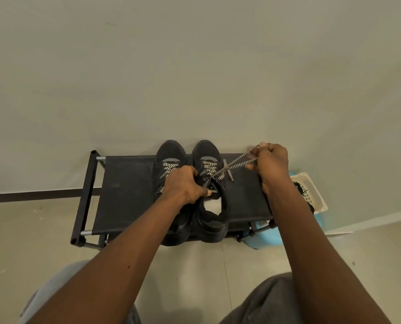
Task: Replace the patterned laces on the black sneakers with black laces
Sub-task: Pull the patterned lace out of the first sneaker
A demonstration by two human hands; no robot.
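Two black sneakers stand side by side, toes toward the wall, on a black fabric rack [124, 188]. The left sneaker [169, 153] is partly covered by my left hand [185, 185], which grips the tongue and collar of the right sneaker [206, 150]. My right hand [271, 163] is closed on the patterned black-and-white lace [237, 165], holding two strands taut up and to the right from the right sneaker's upper eyelets. Patterned lacing still crosses the lower eyelets of both shoes. A black lace [301, 189] lies in a basket at the right.
A cream plastic basket [312, 190] sits on a light blue tub [265, 238] to the right of the rack. The rack's metal frame [87, 195] stands against a plain wall. Tiled floor and my knees fill the near foreground.
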